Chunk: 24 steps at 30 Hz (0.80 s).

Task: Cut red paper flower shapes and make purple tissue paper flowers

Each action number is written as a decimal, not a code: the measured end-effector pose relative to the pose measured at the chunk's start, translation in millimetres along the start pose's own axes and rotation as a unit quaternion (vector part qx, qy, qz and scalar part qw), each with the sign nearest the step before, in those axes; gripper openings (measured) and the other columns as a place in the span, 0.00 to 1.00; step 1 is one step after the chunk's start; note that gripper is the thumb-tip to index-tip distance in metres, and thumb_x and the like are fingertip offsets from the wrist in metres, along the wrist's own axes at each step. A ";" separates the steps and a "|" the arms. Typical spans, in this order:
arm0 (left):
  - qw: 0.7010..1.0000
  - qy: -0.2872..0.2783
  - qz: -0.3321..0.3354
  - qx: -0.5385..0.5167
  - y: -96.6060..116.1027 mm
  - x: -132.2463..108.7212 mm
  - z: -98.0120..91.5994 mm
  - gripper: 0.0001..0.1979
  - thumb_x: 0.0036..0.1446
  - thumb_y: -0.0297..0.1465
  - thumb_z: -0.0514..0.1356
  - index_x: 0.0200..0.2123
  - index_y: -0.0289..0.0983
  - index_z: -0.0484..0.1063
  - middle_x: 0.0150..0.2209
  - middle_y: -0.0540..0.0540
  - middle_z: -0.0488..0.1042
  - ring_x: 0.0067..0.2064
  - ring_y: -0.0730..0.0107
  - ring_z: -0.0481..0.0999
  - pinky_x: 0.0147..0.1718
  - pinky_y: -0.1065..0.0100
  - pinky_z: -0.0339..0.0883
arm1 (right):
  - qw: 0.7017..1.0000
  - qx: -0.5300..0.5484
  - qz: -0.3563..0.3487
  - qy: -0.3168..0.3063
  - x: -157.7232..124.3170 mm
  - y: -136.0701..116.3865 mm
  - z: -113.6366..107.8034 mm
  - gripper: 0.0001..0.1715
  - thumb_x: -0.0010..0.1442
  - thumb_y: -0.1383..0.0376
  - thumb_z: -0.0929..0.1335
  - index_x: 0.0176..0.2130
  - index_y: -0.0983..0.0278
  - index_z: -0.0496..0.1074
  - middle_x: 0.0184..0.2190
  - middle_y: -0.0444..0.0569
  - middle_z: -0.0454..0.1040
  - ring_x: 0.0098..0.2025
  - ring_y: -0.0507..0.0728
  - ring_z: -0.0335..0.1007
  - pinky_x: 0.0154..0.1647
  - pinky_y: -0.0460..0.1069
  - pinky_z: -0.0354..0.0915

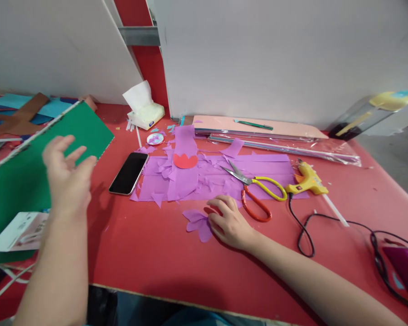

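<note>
1. One red tabletop (149, 258) bears everything here; at its near left, one white-and-pink printed card (20, 232) lies on one green rectangular board (20, 181).
2. Two bare hands: the left hand (67, 176) is raised in front of the board, fingers spread, holding nothing.
3. The right hand (228, 222) rests low, fingers curled and touching the right side of one purple paper petal shape (197, 222), which lies near the table's front edge; whether they pinch it I cannot tell.
4. Beyond the hands lie one pair of scissors (247, 181), blades parted, with one yellow and one red loop; one black-screened phone (129, 174); and one yellow glue gun (308, 179) with a black cord.
5. Behind the petals, a long purple paper sheet (275, 165) carries purple scraps, too many to count, and one red scallop-edged paper piece (185, 162).
6. Farther back: one small round white dish (155, 143), one tissue pack (148, 117), two plastic-wrapped paper packs (299, 130), one green pen-like tool (255, 124) on the wider pack, and one clear container with a yellow lid (357, 118).
</note>
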State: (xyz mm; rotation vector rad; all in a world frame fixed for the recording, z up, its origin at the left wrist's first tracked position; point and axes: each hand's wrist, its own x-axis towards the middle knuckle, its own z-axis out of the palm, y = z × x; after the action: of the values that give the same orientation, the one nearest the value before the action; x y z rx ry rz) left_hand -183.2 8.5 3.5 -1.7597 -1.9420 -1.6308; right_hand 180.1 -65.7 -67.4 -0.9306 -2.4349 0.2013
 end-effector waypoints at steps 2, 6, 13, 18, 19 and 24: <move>0.995 -0.076 -0.033 -0.047 31.9 -22.8 14.9 0.16 0.52 0.26 0.57 0.46 0.38 0.65 0.47 0.46 0.68 0.48 0.67 0.70 0.48 0.57 0.65 | 1.000 0.004 0.005 0.004 0.4 0.5 0.1 0.06 0.55 0.73 0.63 0.32 0.66 0.69 0.44 0.55 0.65 0.48 0.63 0.55 0.44 0.58 0.59; 0.971 -0.229 0.057 -0.041 90.5 -58.2 36.5 0.06 0.52 0.26 0.56 0.33 0.39 0.72 0.41 0.49 0.71 0.46 0.68 0.70 0.48 0.60 0.64 | 1.000 0.012 0.014 0.020 1.5 1.2 -0.6 0.06 0.55 0.73 0.63 0.32 0.66 0.69 0.44 0.55 0.66 0.48 0.63 0.54 0.44 0.58 0.60; 0.887 -0.420 0.181 -0.067 130.0 -108.9 65.4 0.06 0.52 0.26 0.56 0.29 0.39 0.73 0.36 0.47 0.69 0.41 0.68 0.69 0.43 0.63 0.64 | 0.999 0.006 0.036 0.028 2.0 0.8 -1.0 0.07 0.57 0.71 0.63 0.33 0.66 0.70 0.43 0.56 0.66 0.47 0.63 0.55 0.44 0.59 0.59; 0.860 -0.462 0.214 -0.040 122.3 -132.8 80.1 0.07 0.52 0.29 0.58 0.35 0.39 0.73 0.40 0.45 0.69 0.46 0.62 0.65 0.45 0.58 0.59 | 0.998 0.007 0.046 0.029 2.4 1.4 -1.4 0.08 0.57 0.70 0.63 0.35 0.67 0.71 0.43 0.56 0.66 0.47 0.63 0.56 0.44 0.59 0.58; 0.861 -0.460 0.213 -0.041 119.8 -135.4 81.4 0.06 0.52 0.29 0.58 0.35 0.39 0.73 0.40 0.45 0.69 0.46 0.62 0.65 0.46 0.58 0.59 | 0.998 0.008 0.048 0.029 2.4 1.6 -1.4 0.08 0.57 0.70 0.63 0.35 0.67 0.71 0.43 0.56 0.66 0.47 0.63 0.56 0.44 0.59 0.58; 0.877 -0.438 0.191 -0.057 111.3 -141.2 83.2 0.03 0.51 0.28 0.59 0.29 0.38 0.73 0.37 0.47 0.71 0.44 0.64 0.67 0.45 0.59 0.59 | 0.998 0.013 0.057 0.027 2.2 1.4 -1.7 0.08 0.57 0.70 0.63 0.32 0.67 0.71 0.43 0.55 0.66 0.48 0.62 0.56 0.45 0.58 0.58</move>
State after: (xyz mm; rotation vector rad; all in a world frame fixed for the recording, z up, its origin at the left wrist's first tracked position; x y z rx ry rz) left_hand -3.8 -53.9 -52.6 -3.0441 -1.5158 -0.8718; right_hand 180.4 -63.2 -65.5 -1.0513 -2.3271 0.2447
